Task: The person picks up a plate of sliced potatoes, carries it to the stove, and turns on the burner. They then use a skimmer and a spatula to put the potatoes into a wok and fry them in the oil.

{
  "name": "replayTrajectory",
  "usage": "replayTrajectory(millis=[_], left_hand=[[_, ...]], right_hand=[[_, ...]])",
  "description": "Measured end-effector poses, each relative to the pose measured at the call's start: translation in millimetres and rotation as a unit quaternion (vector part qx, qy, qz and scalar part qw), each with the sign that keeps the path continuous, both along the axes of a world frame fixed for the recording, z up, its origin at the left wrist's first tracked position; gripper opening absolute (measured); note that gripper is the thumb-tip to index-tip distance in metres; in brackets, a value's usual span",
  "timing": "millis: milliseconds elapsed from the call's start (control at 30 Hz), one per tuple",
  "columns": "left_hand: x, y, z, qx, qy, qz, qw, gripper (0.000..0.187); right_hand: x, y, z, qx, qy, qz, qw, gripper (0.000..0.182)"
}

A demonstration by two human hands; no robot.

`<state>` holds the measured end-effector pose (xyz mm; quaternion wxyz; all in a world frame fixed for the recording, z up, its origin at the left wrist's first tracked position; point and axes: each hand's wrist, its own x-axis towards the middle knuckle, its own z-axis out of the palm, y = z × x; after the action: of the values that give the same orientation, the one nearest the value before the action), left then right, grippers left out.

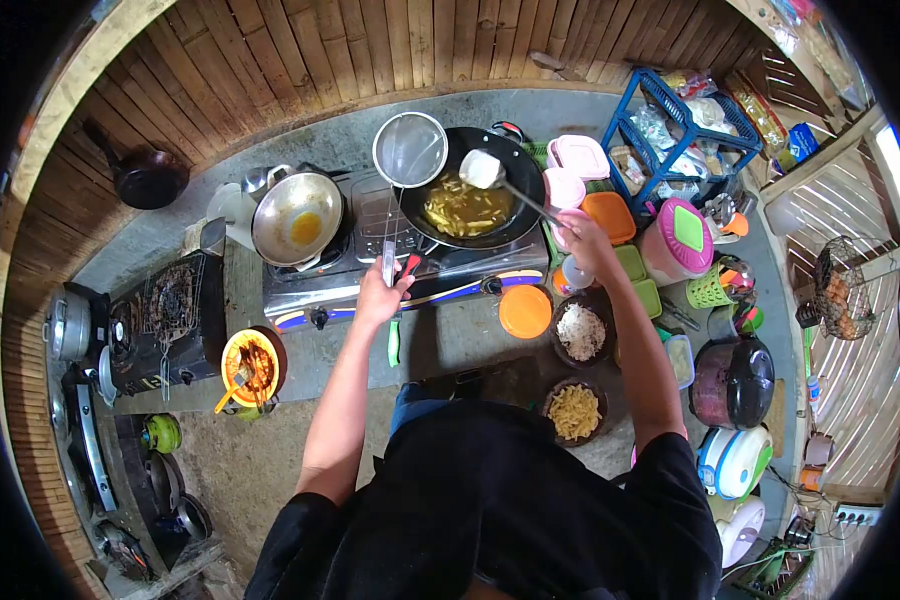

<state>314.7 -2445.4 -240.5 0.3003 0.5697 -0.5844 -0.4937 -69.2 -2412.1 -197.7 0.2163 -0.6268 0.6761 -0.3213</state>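
Note:
My left hand (381, 293) is closed around the handle of a round mesh strainer (411, 150), whose basket hangs beside the left rim of a black wok (526, 180). Pale, strip-shaped pieces (460, 208) lie in bubbling oil inside the wok. In my right hand (588, 243) is the handle of a metal spatula (482, 169); its bright head is over the far part of the wok, above the oil. The wok's handle with a red part (410, 265) points toward my left hand.
A second pan (298, 218) with a little oil sits on the stove (370, 270). Bowls of pale strips (575, 412) and white food (581, 332) stand at right, near an orange lid (525, 312). An orange bowl (251, 367) is left; a blue rack (670, 130) stands behind.

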Motion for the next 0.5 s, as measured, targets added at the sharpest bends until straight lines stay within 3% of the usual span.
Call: replayTrajectory(millis=[33, 233, 267, 333, 367, 433, 500], left_hand=[[0.0, -0.2, -0.5, -0.001, 0.000, 0.000, 1.000, 0.028], [-0.5, 0.9, -4.1, -0.019, 0.000, 0.003, 1.000, 0.030], [-0.7, 1.0, -3.8, -0.013, 0.000, 0.004, 1.000, 0.030], [-1.6, 1.4, -3.6, -0.007, 0.000, 0.004, 1.000, 0.030], [-1.8, 2.2, -4.4, -0.005, 0.007, 0.008, 1.000, 0.029], [-1.8, 2.5, -5.1, -0.004, 0.012, 0.010, 1.000, 0.029], [-2.2, 1.9, -6.1, -0.002, 0.012, 0.011, 1.000, 0.028]], right_hand=[[-2.0, -2.0, -2.6, -0.107, 0.093, -0.001, 0.990, 0.031], [9.0, 4.7, 12.4, -0.028, 0.186, -0.055, 0.981, 0.027], [1.4, 1.4, -5.9, -0.027, 0.186, -0.055, 0.981, 0.027], [-21.9, -8.7, -59.6, -0.120, 0.119, 0.031, 0.985, 0.028], [-18.2, -6.4, -56.0, -0.120, 0.119, 0.030, 0.985, 0.028], [0.4, 2.5, -38.8, 0.104, -0.108, 0.058, 0.987, 0.030], [15.5, 6.8, -21.5, 0.109, -0.117, 0.055, 0.986, 0.031]])
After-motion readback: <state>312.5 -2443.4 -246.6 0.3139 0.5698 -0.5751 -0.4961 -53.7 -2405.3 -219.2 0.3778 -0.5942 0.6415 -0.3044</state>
